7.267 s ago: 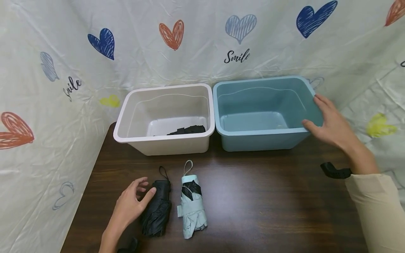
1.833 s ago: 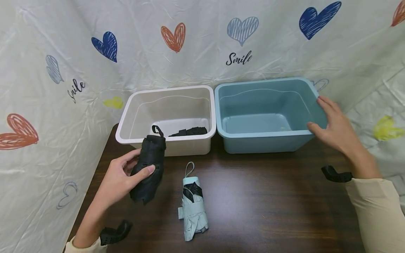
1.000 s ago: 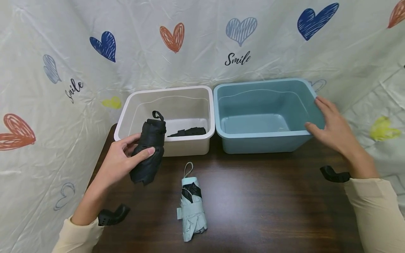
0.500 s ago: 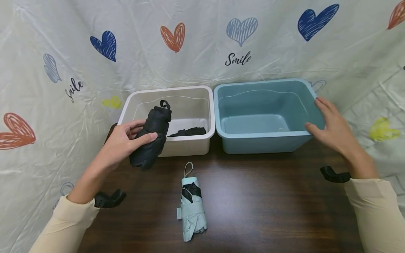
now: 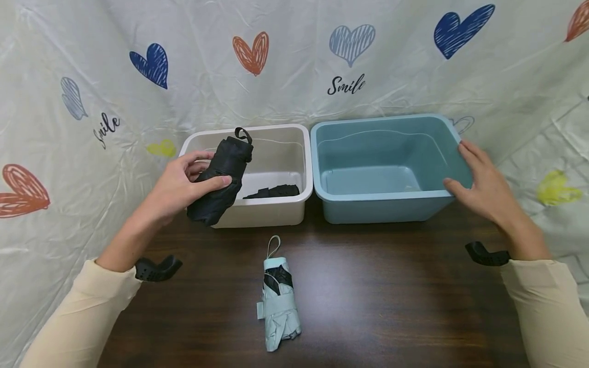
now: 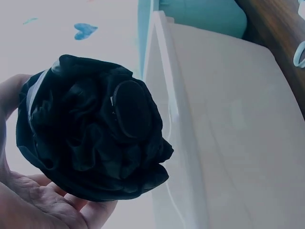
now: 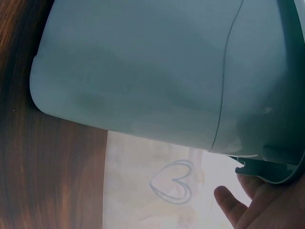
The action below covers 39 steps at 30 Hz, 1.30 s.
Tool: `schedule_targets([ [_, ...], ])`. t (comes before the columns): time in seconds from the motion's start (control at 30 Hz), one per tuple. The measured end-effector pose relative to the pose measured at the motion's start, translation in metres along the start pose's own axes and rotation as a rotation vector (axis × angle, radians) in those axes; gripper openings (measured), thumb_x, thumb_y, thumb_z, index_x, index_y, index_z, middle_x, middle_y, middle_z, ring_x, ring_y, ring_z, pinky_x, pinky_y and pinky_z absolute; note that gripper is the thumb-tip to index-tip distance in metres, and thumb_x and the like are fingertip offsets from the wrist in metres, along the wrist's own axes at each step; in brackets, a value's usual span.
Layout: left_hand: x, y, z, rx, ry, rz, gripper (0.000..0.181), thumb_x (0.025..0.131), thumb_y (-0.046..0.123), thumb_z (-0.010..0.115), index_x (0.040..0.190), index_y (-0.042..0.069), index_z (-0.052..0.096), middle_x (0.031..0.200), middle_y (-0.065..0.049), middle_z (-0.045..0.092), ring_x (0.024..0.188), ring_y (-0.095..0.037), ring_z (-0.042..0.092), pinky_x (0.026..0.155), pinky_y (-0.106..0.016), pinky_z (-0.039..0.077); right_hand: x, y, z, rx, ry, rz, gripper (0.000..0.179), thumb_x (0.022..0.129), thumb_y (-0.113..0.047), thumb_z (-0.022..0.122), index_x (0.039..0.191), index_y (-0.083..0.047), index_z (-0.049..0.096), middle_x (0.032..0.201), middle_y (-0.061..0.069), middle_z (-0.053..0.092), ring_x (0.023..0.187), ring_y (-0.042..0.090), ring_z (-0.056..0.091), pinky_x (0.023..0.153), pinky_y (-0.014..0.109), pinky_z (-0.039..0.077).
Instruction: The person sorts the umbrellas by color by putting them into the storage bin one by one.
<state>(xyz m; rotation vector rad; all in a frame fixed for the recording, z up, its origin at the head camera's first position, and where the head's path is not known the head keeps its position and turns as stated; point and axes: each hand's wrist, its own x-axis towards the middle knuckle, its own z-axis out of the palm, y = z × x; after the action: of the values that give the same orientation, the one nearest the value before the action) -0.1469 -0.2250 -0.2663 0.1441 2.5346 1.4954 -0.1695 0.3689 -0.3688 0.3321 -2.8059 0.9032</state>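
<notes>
In the head view my left hand (image 5: 179, 184) grips a folded black umbrella (image 5: 223, 179) by its middle, thumb across the front. The umbrella is tilted, its wrist-loop end over the white bin (image 5: 257, 214) and its lower end before the bin's front wall. The left wrist view looks at one end of the umbrella (image 6: 95, 129), with the bin's rim (image 6: 176, 109) beside it. My right hand (image 5: 483, 186) holds the right rim of the blue bin (image 5: 372, 209), thumb over the edge and fingers outside. A second black umbrella (image 5: 273, 191) lies inside the white bin, partly hidden by its front wall.
A folded pale mint umbrella (image 5: 280, 306) with a loop lies on the dark wooden table (image 5: 391, 296) in front of the bins. The two bins stand side by side against a white cloth (image 5: 294, 61) printed with hearts.
The left hand took the black umbrella off the table, raised it and carried it forward to the white bin. The right hand has stayed at the blue bin's rim.
</notes>
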Motion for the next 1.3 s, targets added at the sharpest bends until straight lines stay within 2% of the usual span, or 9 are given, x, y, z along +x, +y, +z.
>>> schedule_targets([
  [0.2,0.006,0.008,-0.004,0.019,0.000,0.015,0.060,0.093,0.030,0.080,0.146,0.013,0.055,0.111,0.003,0.077,0.085,-0.010,0.078,0.074,-0.030,0.066,0.000,0.000,-0.001,-0.005,-0.002,0.009,0.083,0.101,-0.029,0.059,0.169,-0.003,0.019,0.177,0.022,0.015,0.159,0.055,0.020,0.121,0.079,0.019],
  [0.43,0.012,0.014,-0.003,0.082,0.004,0.035,0.064,0.092,0.034,0.082,0.149,0.018,0.056,0.126,-0.014,0.073,0.092,-0.008,0.076,0.076,-0.027,0.065,0.002,0.001,-0.003,-0.012,0.008,0.008,0.084,0.099,-0.029,0.060,0.168,-0.001,0.021,0.176,0.024,0.018,0.158,0.055,0.021,0.123,0.077,0.019],
  [0.67,0.019,0.020,-0.001,0.178,0.022,0.055,0.065,0.089,0.034,0.085,0.146,0.018,0.059,0.127,-0.018,0.073,0.094,-0.013,0.073,0.073,-0.026,0.063,-0.001,0.000,-0.004,-0.011,0.018,0.009,0.084,0.098,-0.028,0.060,0.168,-0.002,0.021,0.176,0.024,0.018,0.158,0.055,0.022,0.122,0.078,0.020],
  [0.77,0.025,0.021,-0.003,0.245,0.023,0.067,0.067,0.088,0.036,0.085,0.147,0.017,0.059,0.129,-0.018,0.073,0.101,-0.019,0.072,0.074,-0.021,0.061,-0.001,0.000,-0.003,-0.014,0.020,0.010,0.084,0.098,-0.028,0.060,0.167,0.000,0.022,0.175,0.025,0.020,0.158,0.055,0.022,0.123,0.077,0.020],
  [0.93,0.033,0.023,-0.007,0.299,0.017,0.069,0.071,0.087,0.039,0.085,0.149,0.016,0.058,0.132,-0.018,0.072,0.115,-0.028,0.071,0.076,-0.018,0.058,0.000,0.001,-0.002,-0.016,0.024,0.013,0.084,0.098,-0.027,0.060,0.167,0.001,0.023,0.174,0.026,0.021,0.157,0.056,0.023,0.122,0.077,0.021],
  [1.07,0.039,0.023,-0.009,0.323,0.015,0.059,0.074,0.088,0.040,0.084,0.151,0.014,0.057,0.136,-0.019,0.070,0.121,-0.032,0.069,0.080,-0.024,0.061,0.000,0.000,-0.001,-0.015,0.020,0.019,0.084,0.098,-0.028,0.060,0.167,0.000,0.022,0.175,0.026,0.020,0.156,0.056,0.024,0.121,0.078,0.021],
  [1.2,0.046,0.022,-0.011,0.342,0.008,0.046,0.074,0.087,0.042,0.085,0.150,0.014,0.056,0.137,-0.018,0.069,0.122,-0.031,0.069,0.086,-0.034,0.063,0.000,-0.001,-0.001,-0.018,0.013,0.020,0.084,0.098,-0.028,0.060,0.167,0.000,0.022,0.175,0.026,0.020,0.156,0.057,0.023,0.121,0.078,0.021],
  [1.3,0.050,0.020,-0.012,0.349,0.006,0.024,0.074,0.087,0.043,0.085,0.150,0.014,0.056,0.137,-0.017,0.069,0.123,-0.031,0.068,0.088,-0.036,0.062,0.001,-0.001,-0.001,-0.027,0.007,0.016,0.084,0.099,-0.029,0.060,0.168,-0.001,0.021,0.175,0.025,0.019,0.156,0.057,0.023,0.120,0.079,0.022],
])
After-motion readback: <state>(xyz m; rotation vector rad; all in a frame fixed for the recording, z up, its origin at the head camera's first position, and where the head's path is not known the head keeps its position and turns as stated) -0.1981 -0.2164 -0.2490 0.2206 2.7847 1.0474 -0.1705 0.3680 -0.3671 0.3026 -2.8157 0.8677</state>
